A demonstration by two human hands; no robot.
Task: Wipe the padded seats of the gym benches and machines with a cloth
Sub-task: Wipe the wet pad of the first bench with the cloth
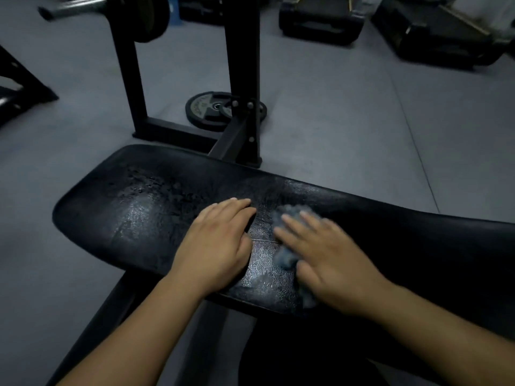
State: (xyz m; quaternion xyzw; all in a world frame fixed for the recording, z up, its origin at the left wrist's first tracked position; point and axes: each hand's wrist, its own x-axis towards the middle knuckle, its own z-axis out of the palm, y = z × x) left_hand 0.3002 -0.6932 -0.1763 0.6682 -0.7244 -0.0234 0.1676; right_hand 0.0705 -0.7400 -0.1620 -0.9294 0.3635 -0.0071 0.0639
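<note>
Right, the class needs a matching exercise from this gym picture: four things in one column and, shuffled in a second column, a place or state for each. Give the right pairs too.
Column A
1. left hand
2. right hand
3. cloth
4. weight plate

Column B
a. lies on the grey floor, partly hidden by the black frame
b. lies between a palm and the bench pad
c. rests flat on bare padding, holding nothing
d. presses down on grey fabric with straight fingers

Pairs: 1-c, 2-d, 3-b, 4-a
</note>
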